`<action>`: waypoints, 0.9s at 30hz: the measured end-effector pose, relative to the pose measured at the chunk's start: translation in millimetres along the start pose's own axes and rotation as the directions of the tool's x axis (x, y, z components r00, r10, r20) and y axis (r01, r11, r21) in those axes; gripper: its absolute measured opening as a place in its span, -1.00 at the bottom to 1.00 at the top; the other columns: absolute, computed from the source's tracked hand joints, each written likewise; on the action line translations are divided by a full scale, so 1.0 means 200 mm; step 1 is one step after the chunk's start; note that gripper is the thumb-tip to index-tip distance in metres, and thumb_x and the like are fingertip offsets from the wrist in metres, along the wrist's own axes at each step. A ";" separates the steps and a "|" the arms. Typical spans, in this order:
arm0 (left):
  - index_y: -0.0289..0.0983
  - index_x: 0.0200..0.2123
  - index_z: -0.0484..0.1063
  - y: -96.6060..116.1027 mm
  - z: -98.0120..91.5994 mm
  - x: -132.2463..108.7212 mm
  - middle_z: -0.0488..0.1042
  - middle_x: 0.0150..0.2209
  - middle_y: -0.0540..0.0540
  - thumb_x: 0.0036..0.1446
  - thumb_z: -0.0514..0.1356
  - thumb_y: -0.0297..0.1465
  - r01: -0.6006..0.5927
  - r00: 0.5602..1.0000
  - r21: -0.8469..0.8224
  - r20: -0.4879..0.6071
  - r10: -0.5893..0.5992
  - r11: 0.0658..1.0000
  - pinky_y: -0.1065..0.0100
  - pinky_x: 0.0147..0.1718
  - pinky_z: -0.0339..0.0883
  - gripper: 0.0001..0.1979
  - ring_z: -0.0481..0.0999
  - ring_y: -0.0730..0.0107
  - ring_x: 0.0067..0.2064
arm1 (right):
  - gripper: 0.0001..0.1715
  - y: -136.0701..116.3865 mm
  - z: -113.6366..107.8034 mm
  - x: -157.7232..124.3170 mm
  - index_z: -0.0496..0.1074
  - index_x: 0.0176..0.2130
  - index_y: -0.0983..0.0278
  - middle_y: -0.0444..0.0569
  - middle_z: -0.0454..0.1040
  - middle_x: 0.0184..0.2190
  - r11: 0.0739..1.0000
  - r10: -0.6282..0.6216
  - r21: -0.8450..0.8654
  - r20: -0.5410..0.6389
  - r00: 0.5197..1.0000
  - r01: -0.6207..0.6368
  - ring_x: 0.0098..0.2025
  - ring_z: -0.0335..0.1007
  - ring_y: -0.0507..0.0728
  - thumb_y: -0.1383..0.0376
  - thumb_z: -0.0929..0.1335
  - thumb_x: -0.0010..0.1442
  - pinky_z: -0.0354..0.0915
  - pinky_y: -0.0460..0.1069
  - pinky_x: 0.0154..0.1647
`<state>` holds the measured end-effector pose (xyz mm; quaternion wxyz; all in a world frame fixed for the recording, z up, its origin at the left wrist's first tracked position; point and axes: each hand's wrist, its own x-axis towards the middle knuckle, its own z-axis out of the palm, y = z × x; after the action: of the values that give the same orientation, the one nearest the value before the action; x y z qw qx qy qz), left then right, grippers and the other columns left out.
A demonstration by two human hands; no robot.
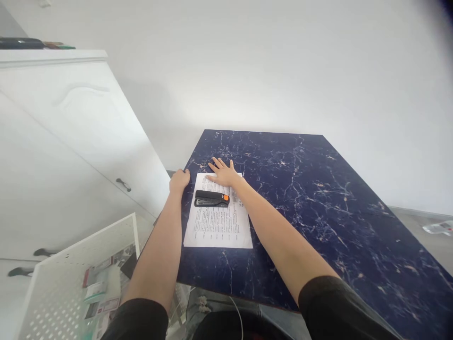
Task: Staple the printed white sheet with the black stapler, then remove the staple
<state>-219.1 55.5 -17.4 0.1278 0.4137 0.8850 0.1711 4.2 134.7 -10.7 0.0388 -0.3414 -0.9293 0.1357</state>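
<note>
A printed sheet of paper (212,236) lies on the dark blue, marble-patterned table (283,189), near its left edge. Whether more sheets lie under it I cannot tell. Across the upper half of the paper rests a black stapler (211,199) with an orange patch at its right end. My right hand (223,174) is flat at the paper's top edge, fingers spread onto the table beyond, touching neither side of the stapler. My left hand (180,180) is closed over the table's left edge, left of the paper; its fingers are mostly hidden.
White cabinets (71,141) with dark handles stand left of the table. Below them is a white perforated basket (53,293) holding several packets. A white wall (283,71) rises behind the table. A clear plastic item (439,228) lies on the floor at right. A thin white cable (238,311) hangs in front.
</note>
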 end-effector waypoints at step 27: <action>-0.40 0.14 0.45 0.02 -0.01 -0.03 0.49 0.16 -0.54 0.39 -0.06 -0.12 0.001 1.000 0.002 -0.017 -0.001 1.000 -0.08 0.10 0.35 -0.45 0.50 -0.27 0.19 | -0.26 0.09 0.06 -0.44 0.00 0.51 0.15 0.02 -0.14 0.54 0.968 -0.250 -0.044 -0.071 0.966 0.247 0.55 -0.23 0.31 -0.05 0.02 0.52 -0.24 0.35 0.52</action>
<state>-214.0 52.9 -14.4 0.1200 0.4121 0.8863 0.1736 80.1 88.6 -24.8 0.0848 -0.2276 -0.9648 0.1004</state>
